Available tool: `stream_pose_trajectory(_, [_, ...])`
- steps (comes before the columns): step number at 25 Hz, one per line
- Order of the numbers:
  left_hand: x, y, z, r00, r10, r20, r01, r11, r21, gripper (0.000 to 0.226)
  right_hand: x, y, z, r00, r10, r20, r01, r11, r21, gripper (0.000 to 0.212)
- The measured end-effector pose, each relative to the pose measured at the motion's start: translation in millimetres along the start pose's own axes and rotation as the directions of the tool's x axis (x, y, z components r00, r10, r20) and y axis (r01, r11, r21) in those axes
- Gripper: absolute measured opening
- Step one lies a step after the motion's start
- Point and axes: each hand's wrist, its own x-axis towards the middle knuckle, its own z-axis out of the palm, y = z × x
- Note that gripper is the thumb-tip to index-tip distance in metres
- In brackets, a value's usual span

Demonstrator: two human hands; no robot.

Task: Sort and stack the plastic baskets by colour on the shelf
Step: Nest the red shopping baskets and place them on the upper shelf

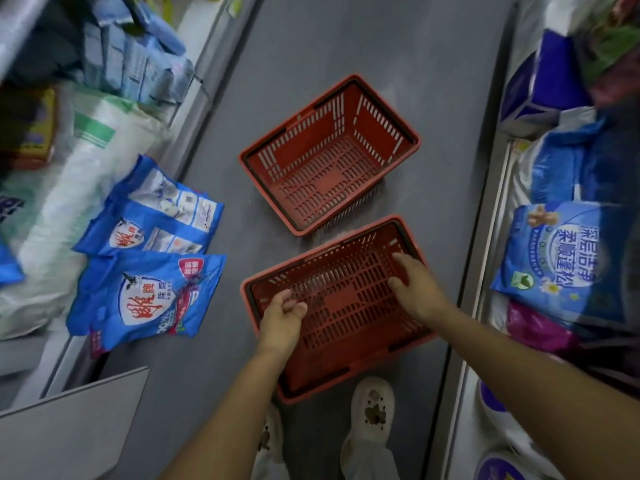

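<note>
Red near basket on aisle floor by feet, far basket just beyond. Left hand and right hand hover inside, fingers loose, gripping nothing. Risk: one-sided grab tips it

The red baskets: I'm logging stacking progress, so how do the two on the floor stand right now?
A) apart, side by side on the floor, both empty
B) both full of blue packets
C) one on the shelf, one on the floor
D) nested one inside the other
A: the far red basket and the near red basket sit separately on the grey floor, both empty.
</note>
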Motion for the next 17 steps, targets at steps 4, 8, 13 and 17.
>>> stream_pose_trajectory(4, [16.7,44.6,-4.7,0.998,0.046,0.034,-0.045,0.999,-0.013,0.033,19.7,-30.3,-9.5,0.999,-0.034,0.012,0.032,0.994,0.105,0.051])
stream_pose_trajectory(8, [70.2,92.8,-24.6,0.993,0.122,0.005,-0.121,0.992,-0.028,0.041,84.7,-60.8,-23.1,0.996,0.041,-0.079,-0.024,0.980,0.197,0.046])
stream_pose_trajectory(13, [185.3,142.3,-42.6,0.995,0.099,-0.017,-0.100,0.995,-0.007,0.062,191.1,-81.6,-11.0,0.941,0.306,-0.146,-0.215,0.872,0.439,0.044])
stream_pose_trajectory(17, [265.7,146.7,-40.1,0.999,0.049,0.008,-0.049,0.999,0.018,0.085,255.9,-80.4,15.9,0.900,0.397,-0.179,-0.264,0.824,0.502,0.039])
